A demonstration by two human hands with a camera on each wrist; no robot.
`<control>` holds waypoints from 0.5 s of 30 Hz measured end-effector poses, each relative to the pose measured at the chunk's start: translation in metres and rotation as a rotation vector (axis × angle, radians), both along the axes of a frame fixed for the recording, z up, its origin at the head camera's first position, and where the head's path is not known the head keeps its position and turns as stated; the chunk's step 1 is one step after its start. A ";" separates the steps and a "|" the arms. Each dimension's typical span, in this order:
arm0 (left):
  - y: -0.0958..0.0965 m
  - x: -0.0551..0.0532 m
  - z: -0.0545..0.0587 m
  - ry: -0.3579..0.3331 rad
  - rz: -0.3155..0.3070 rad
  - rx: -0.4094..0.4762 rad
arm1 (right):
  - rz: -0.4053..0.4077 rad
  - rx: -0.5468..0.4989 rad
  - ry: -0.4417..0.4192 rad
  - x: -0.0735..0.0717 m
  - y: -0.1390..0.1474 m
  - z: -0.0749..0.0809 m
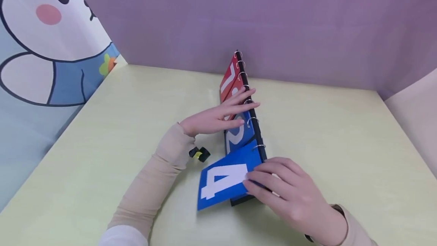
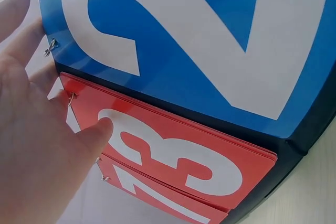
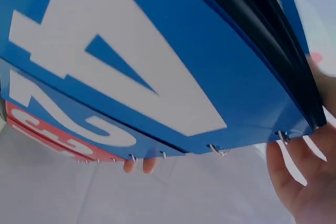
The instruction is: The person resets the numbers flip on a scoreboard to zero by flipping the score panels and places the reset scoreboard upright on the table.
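A flip scoreboard (image 1: 258, 132) stands on edge on the table, its number cards hung on metal rings along a black spine. Red cards (image 2: 173, 153) are at the far end and a blue 2 card (image 2: 194, 40) is in the middle. Nearest is a blue 4 card (image 1: 223, 177), which slants out from the board. My left hand (image 1: 218, 117) lies across the spine with fingers spread and fairly straight, one fingertip against the red 3. My right hand (image 1: 290, 193) grips the near end, fingertips on the 4 card; its thumb is hidden in the head view.
The pale yellow table (image 1: 109, 155) spreads out on both sides of the scoreboard. A purple cloth wall (image 1: 256, 18) rises behind it, and a cartoon-print cloth (image 1: 44, 48) hangs at the left. A small black piece with a yellow mark (image 1: 199, 154) is beside my left wrist.
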State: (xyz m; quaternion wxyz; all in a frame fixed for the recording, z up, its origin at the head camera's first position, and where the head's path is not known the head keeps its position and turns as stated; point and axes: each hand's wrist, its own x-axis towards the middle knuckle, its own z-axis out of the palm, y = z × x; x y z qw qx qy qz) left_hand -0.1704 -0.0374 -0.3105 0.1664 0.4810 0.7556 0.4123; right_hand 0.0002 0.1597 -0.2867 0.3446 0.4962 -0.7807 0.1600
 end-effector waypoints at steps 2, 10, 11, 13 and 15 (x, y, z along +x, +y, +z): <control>0.000 0.000 -0.001 -0.010 -0.002 -0.006 | -0.012 0.065 -0.028 0.002 0.001 0.001; 0.005 0.002 -0.008 -0.032 -0.018 0.009 | -0.077 0.209 -0.125 0.004 0.003 -0.004; 0.006 0.002 -0.009 -0.037 -0.026 0.013 | -0.061 0.204 -0.151 0.004 0.004 -0.004; 0.008 0.003 -0.011 -0.045 -0.034 0.015 | 0.017 0.135 -0.195 0.000 0.008 -0.006; 0.008 0.003 -0.011 -0.043 -0.033 0.017 | 0.111 0.003 -0.258 -0.008 0.016 -0.007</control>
